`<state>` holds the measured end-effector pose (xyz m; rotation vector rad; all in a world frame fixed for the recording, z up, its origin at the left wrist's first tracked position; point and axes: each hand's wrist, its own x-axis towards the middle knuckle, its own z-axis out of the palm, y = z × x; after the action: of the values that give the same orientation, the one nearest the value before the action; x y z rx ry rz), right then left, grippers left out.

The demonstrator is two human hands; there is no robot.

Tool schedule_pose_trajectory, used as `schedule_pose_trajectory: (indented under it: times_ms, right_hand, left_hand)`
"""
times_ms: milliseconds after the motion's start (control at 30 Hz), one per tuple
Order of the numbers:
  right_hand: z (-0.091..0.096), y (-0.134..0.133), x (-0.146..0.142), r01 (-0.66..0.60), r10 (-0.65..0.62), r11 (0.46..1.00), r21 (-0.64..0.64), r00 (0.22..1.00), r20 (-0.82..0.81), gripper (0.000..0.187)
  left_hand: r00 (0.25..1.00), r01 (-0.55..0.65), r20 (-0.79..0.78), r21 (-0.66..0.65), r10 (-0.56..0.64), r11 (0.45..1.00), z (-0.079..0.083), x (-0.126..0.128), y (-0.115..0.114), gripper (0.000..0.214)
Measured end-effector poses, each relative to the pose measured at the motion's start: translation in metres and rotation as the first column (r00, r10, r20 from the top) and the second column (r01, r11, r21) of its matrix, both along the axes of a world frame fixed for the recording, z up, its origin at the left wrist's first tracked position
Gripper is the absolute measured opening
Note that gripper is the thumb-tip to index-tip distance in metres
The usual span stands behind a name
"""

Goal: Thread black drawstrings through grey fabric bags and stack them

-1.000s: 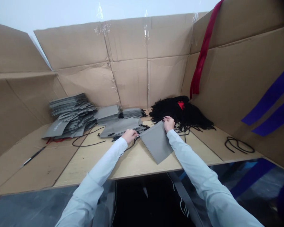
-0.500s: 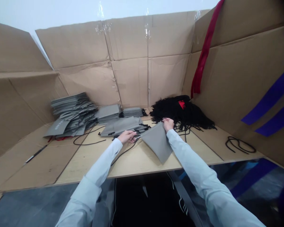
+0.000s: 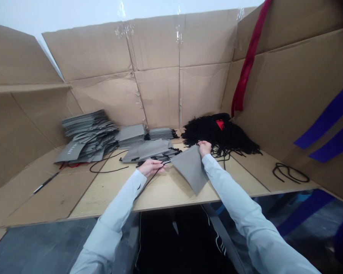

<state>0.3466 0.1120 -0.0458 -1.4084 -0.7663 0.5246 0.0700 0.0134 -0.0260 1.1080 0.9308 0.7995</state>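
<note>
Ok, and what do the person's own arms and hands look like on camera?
Both arms wear long, plain, pale blue-grey sleeves: the left sleeve is creased and bunched along the forearm, with a small dark mark or slit near its cuff; the right sleeve is wrinkled too. The left hand and right hand have no gloves.

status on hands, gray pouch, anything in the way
Left hand pinching black cord. Right hand gripping gray pouch by upper corner. Pouch pile just beyond left hand, seemingly not blocking.
</note>
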Motion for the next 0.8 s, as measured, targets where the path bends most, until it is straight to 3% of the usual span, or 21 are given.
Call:
schedule_pose_trajectory:
  times_ms: [167, 333, 467, 667, 733, 800]
  right_hand:
    - [-0.009, 0.010, 0.000, -0.122, 0.129, 0.989, 0.083, 0.989, -0.077, 0.010]
    - [-0.006, 0.012, 0.000, -0.229, 0.262, 0.954, 0.196, 0.951, -0.166, 0.008]
    - [-0.001, 0.009, 0.001, -0.242, 0.303, 0.935, 0.259, 0.926, -0.227, 0.007]
    - [0.002, 0.007, 0.003, -0.222, 0.295, 0.930, 0.293, 0.926, -0.234, 0.005]
    - [0.002, 0.007, 0.003, -0.219, 0.294, 0.931, 0.293, 0.924, -0.244, 0.006]
    - [0.002, 0.007, 0.003, -0.215, 0.291, 0.932, 0.292, 0.923, -0.253, 0.007]
  left_hand:
    - [0.996, -0.048, -0.060, 0.213, 0.063, 0.976, -0.008, 0.004, 0.002, 0.026]
    - [0.953, 0.025, -0.268, 0.535, 0.142, 0.844, -0.014, 0.006, 0.008, 0.028]
    - [0.932, -0.043, -0.258, 0.621, 0.256, 0.783, -0.008, 0.005, 0.006, 0.032]
    - [0.855, -0.066, -0.259, 0.805, 0.449, 0.590, 0.007, 0.006, -0.009, 0.023]
    - [0.860, -0.128, -0.238, 0.756, 0.452, 0.642, 0.010, 0.008, -0.013, 0.026]
    - [0.913, -0.173, -0.197, 0.605, 0.356, 0.777, 0.011, 0.012, -0.015, 0.032]
